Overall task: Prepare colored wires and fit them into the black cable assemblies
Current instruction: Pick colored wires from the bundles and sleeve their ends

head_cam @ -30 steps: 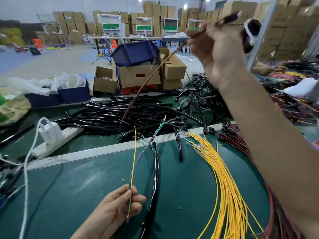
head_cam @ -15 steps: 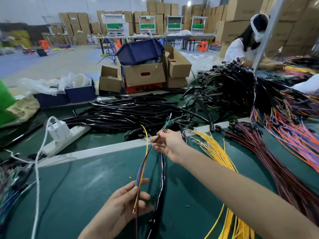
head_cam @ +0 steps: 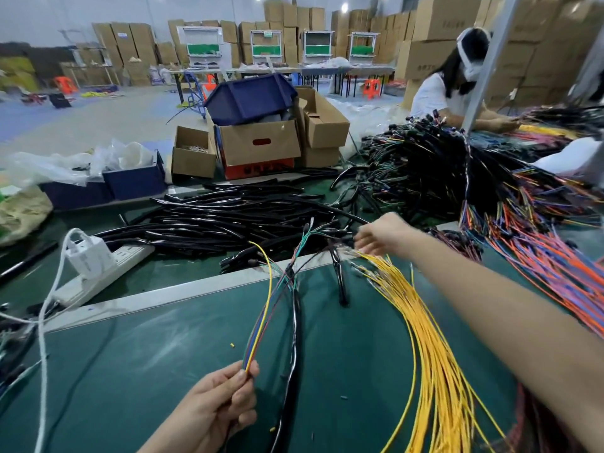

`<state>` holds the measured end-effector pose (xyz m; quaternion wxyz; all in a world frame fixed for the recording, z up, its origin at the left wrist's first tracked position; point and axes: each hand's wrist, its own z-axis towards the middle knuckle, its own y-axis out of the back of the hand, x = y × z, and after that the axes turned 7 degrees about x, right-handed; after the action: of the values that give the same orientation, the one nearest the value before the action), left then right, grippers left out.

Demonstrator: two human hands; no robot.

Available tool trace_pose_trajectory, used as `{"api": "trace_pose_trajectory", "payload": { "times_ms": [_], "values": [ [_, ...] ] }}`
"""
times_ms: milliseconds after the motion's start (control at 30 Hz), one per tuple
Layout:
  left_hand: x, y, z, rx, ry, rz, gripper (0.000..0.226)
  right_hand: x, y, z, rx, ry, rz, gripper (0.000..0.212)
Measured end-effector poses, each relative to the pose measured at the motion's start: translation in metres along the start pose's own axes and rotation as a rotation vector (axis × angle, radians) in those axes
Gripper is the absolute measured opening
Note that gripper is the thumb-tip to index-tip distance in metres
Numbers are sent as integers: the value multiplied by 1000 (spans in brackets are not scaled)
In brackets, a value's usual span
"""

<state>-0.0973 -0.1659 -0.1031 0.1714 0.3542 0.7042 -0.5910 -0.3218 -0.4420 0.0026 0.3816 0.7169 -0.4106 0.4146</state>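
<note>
Green mat covers the bench [head_cam: 157, 371], which we see from its near edge. A pale metal strip [head_cam: 183, 294] crosses it from left to right. Beyond the strip, toward the far edge, lies the heap of black cable assemblies [head_cam: 228, 217]. On the right half, the yellow wires [head_cam: 434, 354] fan from the near right corner up to the strip. Left of them, one black cable assembly [head_cam: 295, 338] runs from the near edge toward the strip. The coloured wires [head_cam: 261, 322] rise just beside it and meet it near the strip; whether they already pass inside it, we cannot tell.

The left hand [head_cam: 219, 403], at the near edge, pinches the coloured wires between the thumb and the fingers [head_cam: 240, 398]. The right hand [head_cam: 382, 235] reaches to the tips of the yellow wires at the strip. It is blurred, so we cannot tell if it is closed on a wire or not.

We judge that the step in hand is gathering the set: one more wire is being chosen for the bundle. The next move calls for taking a single yellow wire by its tip, without dragging its neighbours, and laying it along the bundle with the ends level. Meanwhile the left pinch must not loosen.
</note>
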Motion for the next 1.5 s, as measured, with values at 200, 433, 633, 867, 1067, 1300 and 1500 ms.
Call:
{"api": "trace_pose_trajectory", "payload": {
  "times_ms": [200,433,633,867,1067,1300,1500],
  "values": [
    [4,3,12,273,49,-188,50,-75,174,-24,-704,-128,-937,19],
    [6,39,21,293,62,-51,47,-146,212,-28,-826,-226,-1073,25],
    [18,61,36,124,46,123,28,-135,221,-22,-896,-198,-996,25],
    [13,53,22,307,91,-68,46,-132,220,-27,-1138,249,-819,13],
    [4,20,14,418,-19,-140,64,-84,216,-35,-1318,659,-677,29],
    [6,19,17,513,-13,-249,81,-33,209,-37,-535,-102,-1056,18],
    [5,15,19,539,-12,-282,84,-12,196,-53,-697,62,-853,28]
  ]
}}
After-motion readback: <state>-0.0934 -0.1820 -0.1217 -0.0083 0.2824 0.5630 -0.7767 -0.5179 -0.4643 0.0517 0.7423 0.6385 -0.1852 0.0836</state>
